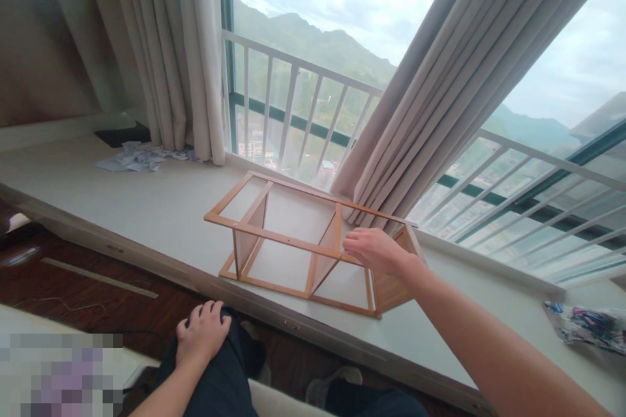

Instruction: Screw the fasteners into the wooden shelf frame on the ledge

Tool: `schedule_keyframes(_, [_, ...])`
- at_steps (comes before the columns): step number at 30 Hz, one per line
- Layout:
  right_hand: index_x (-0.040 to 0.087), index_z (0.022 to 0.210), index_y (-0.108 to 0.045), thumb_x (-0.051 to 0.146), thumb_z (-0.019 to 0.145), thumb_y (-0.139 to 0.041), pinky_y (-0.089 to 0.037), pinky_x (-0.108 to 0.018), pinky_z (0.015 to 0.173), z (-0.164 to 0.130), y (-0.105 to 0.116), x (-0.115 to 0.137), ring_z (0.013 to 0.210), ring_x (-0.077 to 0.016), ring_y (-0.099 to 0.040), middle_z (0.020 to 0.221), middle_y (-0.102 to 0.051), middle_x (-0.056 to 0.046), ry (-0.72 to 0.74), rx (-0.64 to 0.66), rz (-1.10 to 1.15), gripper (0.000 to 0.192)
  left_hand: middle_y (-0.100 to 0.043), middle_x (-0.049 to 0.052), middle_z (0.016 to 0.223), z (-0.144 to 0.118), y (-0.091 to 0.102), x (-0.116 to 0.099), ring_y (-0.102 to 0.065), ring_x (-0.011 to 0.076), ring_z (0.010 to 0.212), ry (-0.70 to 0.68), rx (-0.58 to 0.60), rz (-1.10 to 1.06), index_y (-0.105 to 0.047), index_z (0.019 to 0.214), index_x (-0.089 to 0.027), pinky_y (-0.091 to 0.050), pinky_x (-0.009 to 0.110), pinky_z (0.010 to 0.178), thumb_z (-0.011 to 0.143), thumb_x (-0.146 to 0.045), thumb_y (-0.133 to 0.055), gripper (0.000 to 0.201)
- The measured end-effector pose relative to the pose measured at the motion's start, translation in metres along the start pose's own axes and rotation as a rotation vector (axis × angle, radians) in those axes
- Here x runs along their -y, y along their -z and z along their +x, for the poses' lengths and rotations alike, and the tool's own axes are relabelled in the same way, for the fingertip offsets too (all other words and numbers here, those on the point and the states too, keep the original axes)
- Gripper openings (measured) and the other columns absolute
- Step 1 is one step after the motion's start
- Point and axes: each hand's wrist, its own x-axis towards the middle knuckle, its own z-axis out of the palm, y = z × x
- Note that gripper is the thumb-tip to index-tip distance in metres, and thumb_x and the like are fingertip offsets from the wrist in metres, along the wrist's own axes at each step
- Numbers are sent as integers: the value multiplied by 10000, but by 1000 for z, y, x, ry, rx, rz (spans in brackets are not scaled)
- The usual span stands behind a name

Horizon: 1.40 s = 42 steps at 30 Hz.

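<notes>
At the far left, on the wide pale window ledge (161, 208), a heap of crumpled paper (139, 156) lies near the foot of the left curtain (180, 52), with a dark flat object (122, 135) just behind it. Lower down, the left hand (203, 332) rests palm down on the person's knee, over dark trousers (229, 371), fingers loosely spread and holding nothing. Below the ledge runs a dark wooden floor (73, 287).

In the middle of the ledge stands a light wooden frame (288, 241), a long open rack of thin slats with upright dividers that split it into compartments. It sits close to the window glass and railing (293, 104), its far right end near the foot of the right curtain (440, 91).

The right hand (374, 251) reaches across from the lower right and lies on the frame's top front rail near its right end, fingers bent down over the slat; whether it truly grips the rail or only presses on it cannot be told.

At the far right edge of the ledge lies a bundle of patterned cloth (587, 326), well apart from the frame.
</notes>
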Motion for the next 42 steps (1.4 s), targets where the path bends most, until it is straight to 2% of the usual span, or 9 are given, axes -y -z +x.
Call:
schedule_keyframes(6, [154, 943, -637, 487, 1098, -465, -168, -271, 685, -5, 3, 10, 840, -98, -508, 980, -639, -37, -154, 46, 74, 406, -542, 98, 1515, 0, 3, -2, -494, 244, 1362, 5, 10, -1, -636, 1360, -240, -358, 517, 1164, 932, -375, -387, 512])
schedule_keyframes(12, [158, 829, -637, 560, 1094, -405, -180, -254, 654, -2, 9, 33, 687, -95, -429, 807, -622, -30, -474, 73, 203, 535, -540, 98, 1513, -2, 10, -5, -489, 245, 1368, 11, 44, -10, -636, 1358, -235, -358, 517, 1165, 931, -372, -377, 518])
schedule_keyframes(16, [164, 800, -656, 523, 1056, -466, -211, -243, 611, 4, 14, 43, 616, -85, -405, 742, -619, -20, -636, 99, 294, 480, -536, 98, 1521, -1, 11, -6, -470, 242, 1381, 10, 59, -22, -629, 1367, -229, -347, 518, 1171, 933, -378, -381, 522])
schedule_keyframes(21, [148, 742, -641, 447, 1007, -477, -231, -240, 575, 10, 18, 47, 564, -75, -403, 689, -599, -26, -710, 144, 355, 433, -547, 77, 1507, -2, 9, -4, -471, 238, 1377, 11, 47, -28, -629, 1362, -234, -352, 518, 1164, 935, -370, -368, 519])
schedule_keyframes(25, [139, 759, -642, 347, 961, -517, -258, -222, 571, 12, 20, 43, 557, -69, -449, 707, -622, -28, -700, 190, 354, 316, -546, 82, 1508, -5, 10, -4, -476, 238, 1379, 4, 40, -11, -627, 1364, -235, -355, 518, 1161, 937, -368, -361, 520])
schedule_keyframes(29, [133, 785, -644, 300, 979, -528, -255, -222, 587, 8, 24, 35, 584, -71, -469, 736, -628, -35, -586, 208, 282, 281, -548, 79, 1507, -3, 8, -4, -475, 237, 1380, 5, 46, -19, -633, 1354, -235, -352, 523, 1168, 932, -374, -368, 517])
schedule_keyframes(33, [159, 860, -680, 197, 999, -517, -227, -249, 660, 0, 32, 27, 795, -113, -542, 937, -660, -59, -406, 150, 132, 218, -541, 77, 1515, -1, 5, -2, -467, 244, 1387, 2, 47, -23, -630, 1359, -239, -351, 531, 1168, 932, -380, -357, 526])
schedule_keyframes(36, [186, 880, -700, 96, 971, -517, -221, -263, 695, -4, 35, 23, 934, -135, -554, 1005, -648, -52, -288, 118, 60, 223, -538, 74, 1518, -1, 6, -2, -466, 244, 1390, 2, 52, -27, -630, 1359, -243, -350, 533, 1171, 932, -381, -350, 529])
schedule_keyframes(42, [229, 1001, -733, 193, 1057, -496, -260, -273, 732, -9, 30, 20, 950, -123, -543, 1051, -643, -41, -236, 58, 15, 247, -534, 85, 1525, -4, 11, -5, -464, 243, 1395, 4, 58, -29, -624, 1366, -238, -344, 532, 1174, 937, -378, -347, 529])
